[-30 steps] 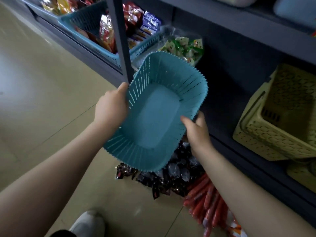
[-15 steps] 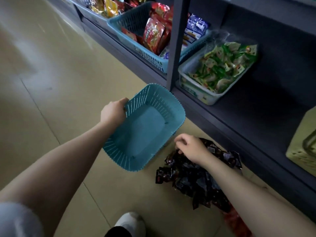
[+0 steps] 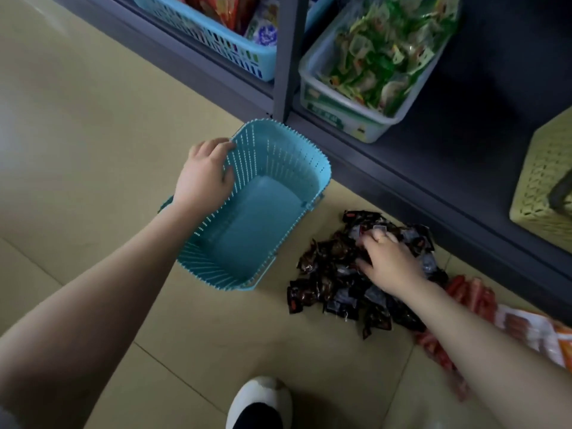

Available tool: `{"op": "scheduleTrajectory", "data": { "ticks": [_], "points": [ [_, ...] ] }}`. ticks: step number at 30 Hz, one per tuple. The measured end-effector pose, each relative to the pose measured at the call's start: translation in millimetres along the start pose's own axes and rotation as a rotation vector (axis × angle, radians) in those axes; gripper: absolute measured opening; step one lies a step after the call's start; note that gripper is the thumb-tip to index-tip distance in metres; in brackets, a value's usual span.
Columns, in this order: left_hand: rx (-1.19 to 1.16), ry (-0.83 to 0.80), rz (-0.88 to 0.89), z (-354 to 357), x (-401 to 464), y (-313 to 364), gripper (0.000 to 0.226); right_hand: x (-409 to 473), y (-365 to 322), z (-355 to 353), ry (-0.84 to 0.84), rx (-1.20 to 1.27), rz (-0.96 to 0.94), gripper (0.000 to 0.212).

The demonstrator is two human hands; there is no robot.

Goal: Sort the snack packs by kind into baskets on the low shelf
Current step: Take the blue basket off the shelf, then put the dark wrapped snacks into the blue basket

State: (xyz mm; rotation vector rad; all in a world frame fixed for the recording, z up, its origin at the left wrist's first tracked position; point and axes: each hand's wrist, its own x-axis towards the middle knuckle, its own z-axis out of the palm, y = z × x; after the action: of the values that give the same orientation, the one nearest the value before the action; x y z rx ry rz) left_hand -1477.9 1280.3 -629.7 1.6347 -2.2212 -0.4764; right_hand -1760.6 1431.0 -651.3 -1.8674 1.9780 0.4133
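An empty blue slotted basket (image 3: pixel 263 218) rests on the floor in front of the low shelf. My left hand (image 3: pixel 205 178) grips its left rim, fingers curled over the edge. To its right lies a heap of small black snack packs (image 3: pixel 340 280) on the floor. My right hand (image 3: pixel 387 261) is on top of that heap, fingers curled into the packs. Red sausage sticks (image 3: pixel 470 292) and an orange-white bag (image 3: pixel 526 332) lie just beyond my right forearm.
The dark low shelf (image 3: pixel 448 168) holds a clear tub of green packs (image 3: pixel 371 57), a blue basket of mixed snacks (image 3: pixel 223 38) and a yellow-green woven basket (image 3: pixel 544 187). A grey upright post (image 3: pixel 288 54) stands beside the blue basket. My white shoe (image 3: pixel 260 404) is at the bottom.
The blue basket came down from in front of the shelf to the floor. My right hand let go of it and moved onto the black packs. The view tilted downward.
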Motion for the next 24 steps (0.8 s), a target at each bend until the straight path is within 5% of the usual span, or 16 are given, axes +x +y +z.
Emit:
{"op": "scheduleTrajectory", "data": {
  "ticks": [5,9,14,17,24],
  "points": [
    [-0.161,-0.012,0.331,17,-17,64,0.035,3,-4,28,-0.184,-0.031,-0.059,0.067],
    [-0.283,-0.261,0.481,52,-52,110,0.037,5,-2,40,-0.063,-0.029,-0.089,0.051],
    [-0.199,-0.665,0.097,115,-73,132,0.055,2,27,26,0.216,0.602,0.141,0.026],
    [-0.092,-0.769,-0.091,147,-68,132,0.065,-5,43,15,0.198,1.022,0.302,0.017],
    [0.15,-0.727,0.059,184,-47,121,0.062,-10,47,22,0.173,1.374,0.347,0.023]
  ]
}}
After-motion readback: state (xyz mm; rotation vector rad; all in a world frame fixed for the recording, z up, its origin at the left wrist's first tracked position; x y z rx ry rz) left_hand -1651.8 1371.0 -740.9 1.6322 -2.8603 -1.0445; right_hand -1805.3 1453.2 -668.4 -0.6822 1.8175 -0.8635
